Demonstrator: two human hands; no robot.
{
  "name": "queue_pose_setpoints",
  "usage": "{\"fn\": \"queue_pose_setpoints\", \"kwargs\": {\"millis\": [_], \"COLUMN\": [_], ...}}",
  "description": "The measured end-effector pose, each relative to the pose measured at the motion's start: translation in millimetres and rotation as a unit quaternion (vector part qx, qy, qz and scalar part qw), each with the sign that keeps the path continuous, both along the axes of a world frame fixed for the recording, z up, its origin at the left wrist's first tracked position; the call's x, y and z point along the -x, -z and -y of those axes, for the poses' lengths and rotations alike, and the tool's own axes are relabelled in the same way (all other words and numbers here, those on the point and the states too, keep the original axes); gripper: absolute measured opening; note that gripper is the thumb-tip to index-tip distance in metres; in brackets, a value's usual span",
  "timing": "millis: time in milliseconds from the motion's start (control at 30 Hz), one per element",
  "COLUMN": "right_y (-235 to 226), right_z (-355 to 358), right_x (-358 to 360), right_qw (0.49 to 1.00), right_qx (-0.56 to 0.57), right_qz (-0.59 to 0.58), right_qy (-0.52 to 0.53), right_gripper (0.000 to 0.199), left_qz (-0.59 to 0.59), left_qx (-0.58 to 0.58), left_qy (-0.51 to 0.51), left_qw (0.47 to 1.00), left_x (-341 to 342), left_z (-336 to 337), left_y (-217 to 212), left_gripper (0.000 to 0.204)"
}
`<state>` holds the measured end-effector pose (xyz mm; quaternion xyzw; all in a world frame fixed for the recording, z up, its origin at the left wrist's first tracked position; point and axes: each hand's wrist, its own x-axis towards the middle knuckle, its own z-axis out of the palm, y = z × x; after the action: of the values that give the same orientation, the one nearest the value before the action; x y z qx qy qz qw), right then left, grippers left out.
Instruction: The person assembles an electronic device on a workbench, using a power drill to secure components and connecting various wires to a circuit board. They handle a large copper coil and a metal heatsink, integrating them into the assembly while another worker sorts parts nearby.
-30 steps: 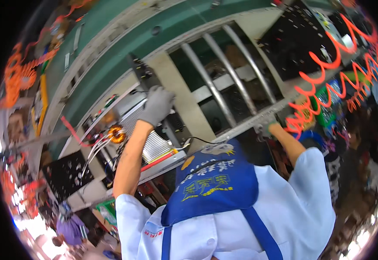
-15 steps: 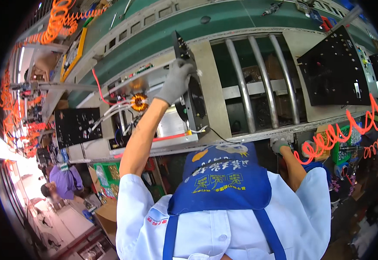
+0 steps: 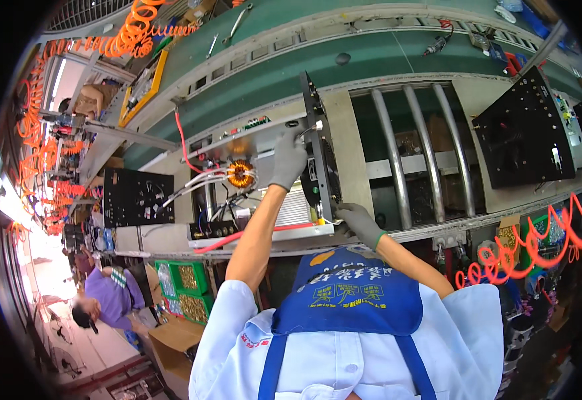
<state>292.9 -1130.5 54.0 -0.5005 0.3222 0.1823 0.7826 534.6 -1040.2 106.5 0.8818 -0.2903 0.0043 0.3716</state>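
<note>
Grey-gloved, the left hand (image 3: 289, 160) was laid against the inner face of an upright black panel (image 3: 318, 152), which was stood at the right end of a metal chassis (image 3: 304, 233), crosswise between the back and front edges of the worktop (image 3: 354, 140); whether its fingers were clamped on the panel could not be told. The right hand (image 3: 359, 223), gloved likewise, was held at the panel's near end, by the worktop's front edge; its grip could not be made out. Inside the chassis a copper-orange coil (image 3: 241, 175) was seen. Farther right, steel rollers (image 3: 423, 148) were set crosswise.
</note>
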Motion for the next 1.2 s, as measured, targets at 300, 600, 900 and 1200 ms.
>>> {"fn": "queue_pose_setpoints", "kwargs": {"millis": [300, 600, 900, 1200], "right_y": [-52, -171, -199, -131], "right_z": [42, 103, 39, -5], "right_x": [-17, -9, -20, -80], "right_qw": [0.949, 0.829, 0.923, 0.805], "right_qx": [0.097, 0.297, 0.340, 0.524], "right_qz": [0.098, 0.183, 0.150, 0.277], "right_qy": [0.285, 0.437, 0.095, -0.027], "right_gripper": [0.042, 0.037, 0.032, 0.024], "left_qz": [-0.287, -0.393, -0.567, -0.488], "left_qx": [0.162, 0.179, 0.286, 0.327], "left_qy": [-0.062, -0.019, -0.144, -0.112], "left_qw": [0.942, 0.902, 0.759, 0.802], "left_x": [-62, -70, -82, -71], "left_z": [-55, -34, -22, -1], "left_y": [73, 90, 79, 96], "left_gripper": [0.036, 0.031, 0.023, 0.026]}}
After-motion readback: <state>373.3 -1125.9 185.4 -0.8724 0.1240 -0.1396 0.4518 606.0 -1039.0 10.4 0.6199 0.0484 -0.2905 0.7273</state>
